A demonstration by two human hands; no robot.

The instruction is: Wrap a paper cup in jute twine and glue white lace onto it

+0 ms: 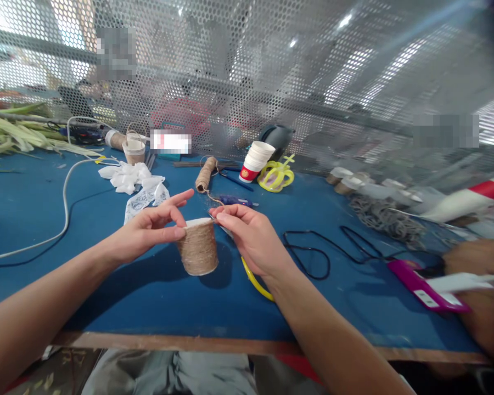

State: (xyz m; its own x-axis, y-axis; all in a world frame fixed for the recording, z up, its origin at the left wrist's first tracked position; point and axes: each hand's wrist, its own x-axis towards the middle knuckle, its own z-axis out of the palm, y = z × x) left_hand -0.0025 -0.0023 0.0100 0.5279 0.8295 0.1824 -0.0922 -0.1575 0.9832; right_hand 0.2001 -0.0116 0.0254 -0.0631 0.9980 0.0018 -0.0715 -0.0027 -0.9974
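Note:
A paper cup wrapped in brown jute twine [198, 249] hangs just above the blue table, slightly tilted. My left hand [150, 225] pinches its rim between thumb and fingers, with the index finger stretched out. At the cup's upper right edge, my right hand [249, 230] is closed in a pinch on the jute twine [214, 199]. That strand runs back to a twine spool [206, 174] lying behind the cup. Yellow-handled scissors [255, 280] lie partly hidden under my right hand. A blue glue gun [234, 201] rests just beyond my fingers.
Stacked paper cups [256, 160] and a yellow crown-shaped piece [275, 176] stand at the back. White lace and ribbon [132, 178] lie at left, near a white cable [67, 203]. At right are a black cord [313, 233], a purple power strip [426, 288] and another person's arm [477, 258].

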